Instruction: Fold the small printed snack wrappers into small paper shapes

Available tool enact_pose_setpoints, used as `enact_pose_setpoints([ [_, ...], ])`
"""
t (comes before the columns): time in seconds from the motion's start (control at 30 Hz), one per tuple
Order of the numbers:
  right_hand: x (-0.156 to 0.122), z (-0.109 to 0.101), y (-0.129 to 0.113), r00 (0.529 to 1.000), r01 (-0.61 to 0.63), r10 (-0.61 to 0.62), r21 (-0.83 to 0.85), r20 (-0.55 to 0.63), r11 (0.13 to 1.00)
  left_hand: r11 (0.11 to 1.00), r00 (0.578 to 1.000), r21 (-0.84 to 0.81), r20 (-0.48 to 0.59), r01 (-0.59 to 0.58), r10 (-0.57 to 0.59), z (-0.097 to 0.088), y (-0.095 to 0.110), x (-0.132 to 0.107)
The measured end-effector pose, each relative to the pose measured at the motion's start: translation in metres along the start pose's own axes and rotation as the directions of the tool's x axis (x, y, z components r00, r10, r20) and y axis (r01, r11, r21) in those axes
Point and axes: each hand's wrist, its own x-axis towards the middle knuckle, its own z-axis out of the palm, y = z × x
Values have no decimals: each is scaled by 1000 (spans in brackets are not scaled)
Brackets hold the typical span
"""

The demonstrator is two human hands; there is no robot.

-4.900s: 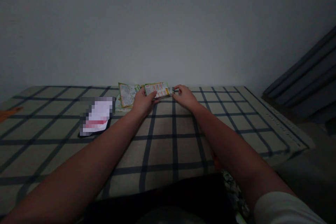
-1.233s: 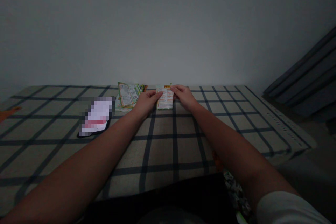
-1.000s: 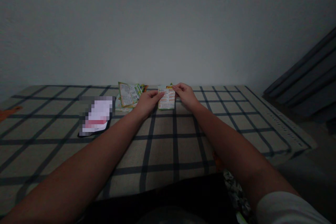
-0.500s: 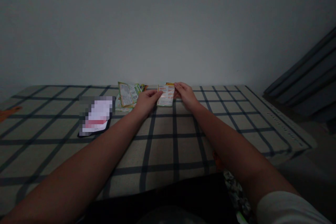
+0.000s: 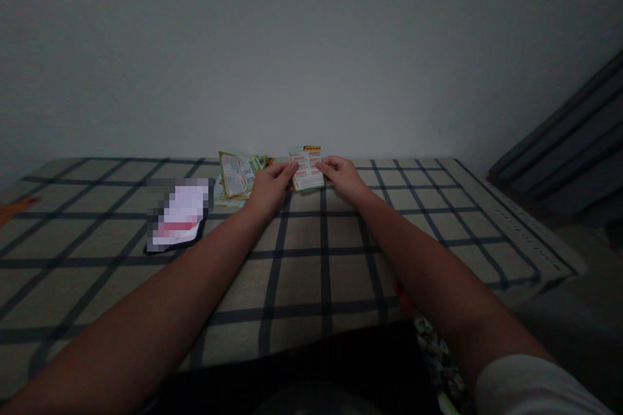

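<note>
Phone: flat slab, lit screen, on checked cloth.
Packet pile: creased, overlapping, right of phone.
Left hand: grip clamped on held packet.
Packet position: between 2 hands; thin, rectangular, printed.
Right hand: grip clamped on its right side.
Curtain: grey, pleated.

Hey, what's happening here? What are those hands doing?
Someone is holding a small printed packet: the left grip has its left side, the right grip its right side. More printed packets lie loosely by the left grip, on the checked cloth. A phone-like device lies further left.
</note>
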Motion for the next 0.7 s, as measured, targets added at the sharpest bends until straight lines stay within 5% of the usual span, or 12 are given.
enact_pose_setpoints([
  [0.2,2,-2,-1,998,-11,12,5,-55,1000,999,996,25,81,41,-43,0,-3,0],
  [0.43,1,2,2,992,-118,111,150,52,982,993,1000,119,-19,8,-5,-3,-3,3],
  [0.7,1,-1,3,993,-80,75,53,89,995,989,999,142,-32,-37,42,-4,-5,3],
])
